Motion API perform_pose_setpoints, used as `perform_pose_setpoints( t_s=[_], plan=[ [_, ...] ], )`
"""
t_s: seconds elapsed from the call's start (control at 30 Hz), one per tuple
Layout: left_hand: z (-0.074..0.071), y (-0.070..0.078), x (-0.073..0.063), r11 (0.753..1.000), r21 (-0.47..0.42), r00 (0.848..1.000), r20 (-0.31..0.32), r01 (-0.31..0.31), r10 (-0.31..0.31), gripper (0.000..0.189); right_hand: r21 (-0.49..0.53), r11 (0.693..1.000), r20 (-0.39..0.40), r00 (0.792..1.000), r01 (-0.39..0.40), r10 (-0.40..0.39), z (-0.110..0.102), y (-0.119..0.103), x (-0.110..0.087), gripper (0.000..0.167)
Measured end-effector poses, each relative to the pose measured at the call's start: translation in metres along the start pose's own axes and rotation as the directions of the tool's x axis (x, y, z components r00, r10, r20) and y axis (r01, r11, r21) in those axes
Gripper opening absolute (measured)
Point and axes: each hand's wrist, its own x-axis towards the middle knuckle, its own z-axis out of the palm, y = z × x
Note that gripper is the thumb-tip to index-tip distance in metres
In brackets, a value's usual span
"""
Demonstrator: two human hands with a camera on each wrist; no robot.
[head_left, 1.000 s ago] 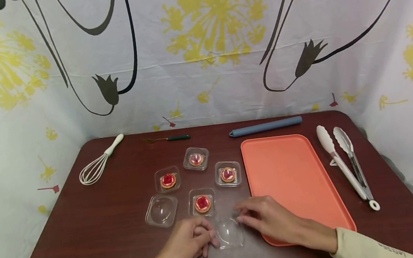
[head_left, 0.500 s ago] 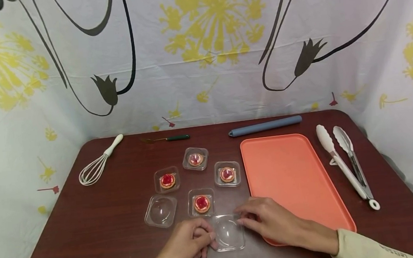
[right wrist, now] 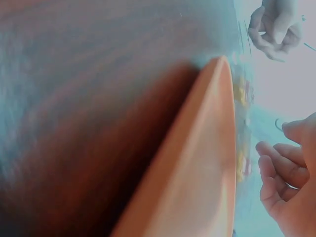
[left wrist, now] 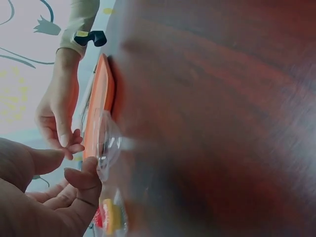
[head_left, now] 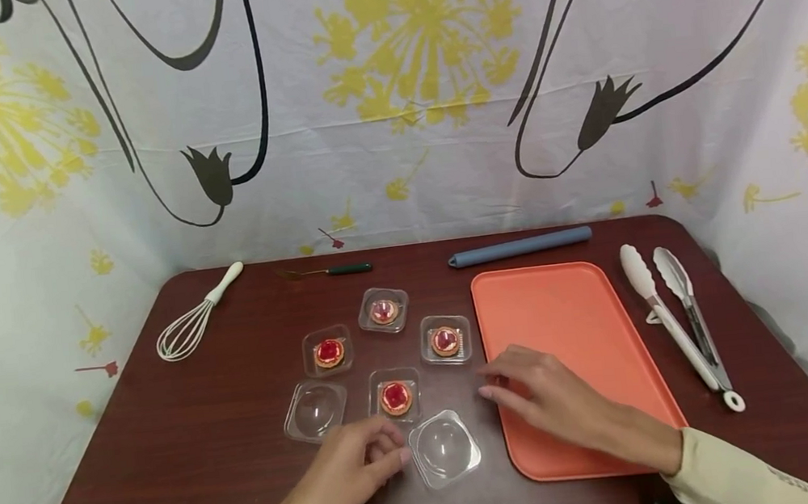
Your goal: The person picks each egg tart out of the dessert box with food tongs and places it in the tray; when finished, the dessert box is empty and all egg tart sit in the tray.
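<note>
A clear plastic lid [head_left: 443, 449] with a domed middle lies turned at an angle on the table. My left hand [head_left: 355, 472] is just left of it, fingers loosely bent, nothing held. To the right, my right hand [head_left: 549, 396] hovers over the left edge of the orange tray [head_left: 593, 323], its fingers relaxed and holding nothing. Beyond the lid, a small red-topped tart [head_left: 395, 398] sits in a clear square container [head_left: 376, 415]. A second clear lid [head_left: 315, 413] lies left of that. In the left wrist view, the nearer lid [left wrist: 106, 145] stands just past my fingertips.
Further back are a left tart [head_left: 329, 352], a back tart [head_left: 384, 311] and a right tart [head_left: 446, 341], each in a clear container. A white whisk [head_left: 194, 317], a green-handled fork-like utensil [head_left: 347, 269], a blue rod [head_left: 520, 247] and tongs [head_left: 676, 315] lie around the edges.
Both hands have let go of the near lid and drawn apart, the right one moving right over the tray. The lid now lies rotated on the table.
</note>
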Motion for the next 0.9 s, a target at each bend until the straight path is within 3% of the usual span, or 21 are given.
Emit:
perform_pose_setpoints(
  t_s=[0.2,0.5,0.77,0.9],
  plan=[
    [-0.007,0.007,0.018,0.998,0.018,0.997,-0.034,-0.065,0.065,0.007,-0.001,1.0,-0.025,0.999,0.03,-0.03,-0.006,0.01,0.008,0.024],
    [-0.022,0.002,0.052,0.994,0.085,0.99,-0.118,-0.072,0.081,0.013,0.005,1.0,-0.047,0.998,0.031,-0.031,-0.011,0.022,0.021,0.027],
    [-0.028,-0.008,0.074,0.999,0.048,0.989,-0.146,-0.017,0.023,0.032,-0.026,1.0,-0.032,0.999,0.002,-0.003,-0.008,0.029,0.03,0.031],
    [-0.027,-0.012,0.084,1.0,0.001,0.992,-0.123,-0.021,0.021,0.044,-0.041,0.999,-0.018,1.0,-0.004,0.003,-0.007,0.033,0.034,0.034]
  ],
)
